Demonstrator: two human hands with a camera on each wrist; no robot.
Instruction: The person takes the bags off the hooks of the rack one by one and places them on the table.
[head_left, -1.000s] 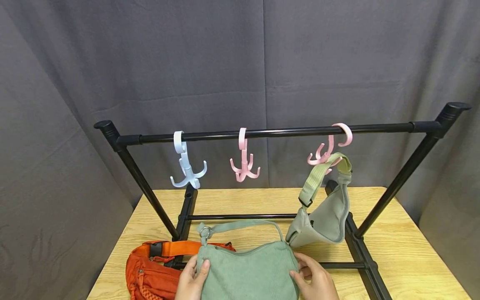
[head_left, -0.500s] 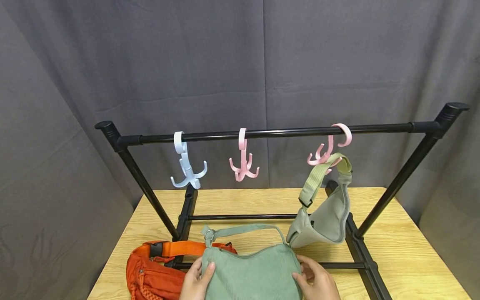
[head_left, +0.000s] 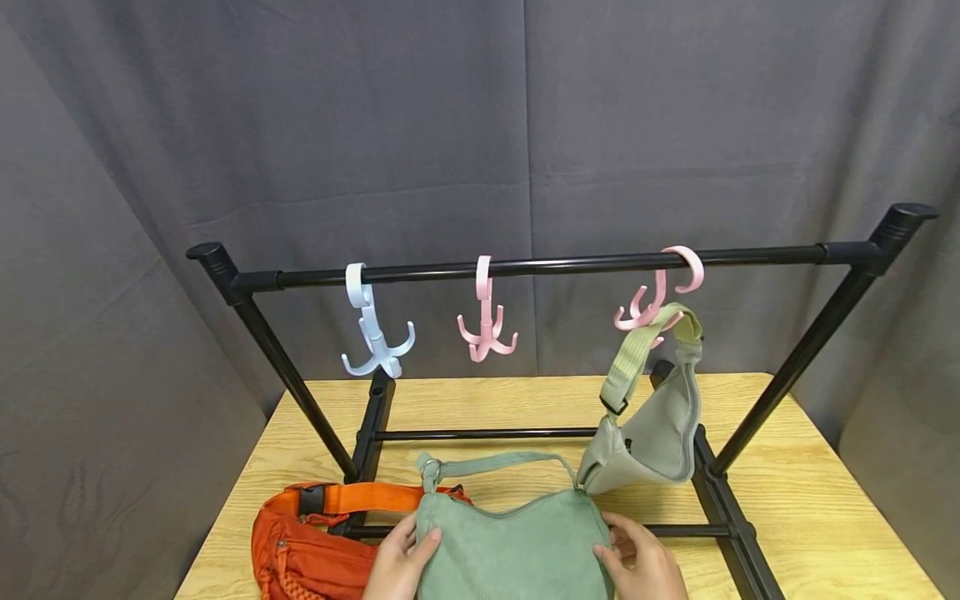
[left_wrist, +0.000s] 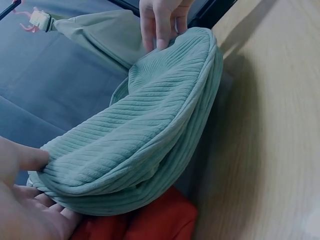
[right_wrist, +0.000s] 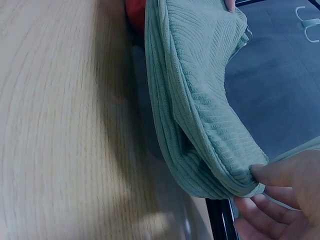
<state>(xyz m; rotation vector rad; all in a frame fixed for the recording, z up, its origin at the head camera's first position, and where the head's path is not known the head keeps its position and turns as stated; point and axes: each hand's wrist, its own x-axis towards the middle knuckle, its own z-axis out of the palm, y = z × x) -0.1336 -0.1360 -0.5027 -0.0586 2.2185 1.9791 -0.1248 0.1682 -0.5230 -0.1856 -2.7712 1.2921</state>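
A green corduroy shoulder bag (head_left: 517,542) is held up between both hands at the bottom of the head view, its strap (head_left: 502,462) arching above the zipped top. My left hand (head_left: 405,560) pinches the bag's left side, thumb in front and fingers behind. On the opposite side my right hand (head_left: 641,560) grips it the same way. In the left wrist view the ribbed bag (left_wrist: 125,130) stretches between both hands, with its underside over the wooden table. The right wrist view shows the right thumb and fingers (right_wrist: 272,175) closed on the bag's corner.
A black rack's top bar (head_left: 570,266) carries a light blue hook (head_left: 381,350), a pink hook (head_left: 487,333) and another pink hook (head_left: 652,312). From the last hangs a grey-green bag (head_left: 645,442). An orange waist bag (head_left: 315,550) lies on the table (head_left: 817,517) at left.
Both hands have shifted the green bag slightly to the right and a little lower, keeping their grip. The hooks, hanging bag and orange bag stay essentially in place.
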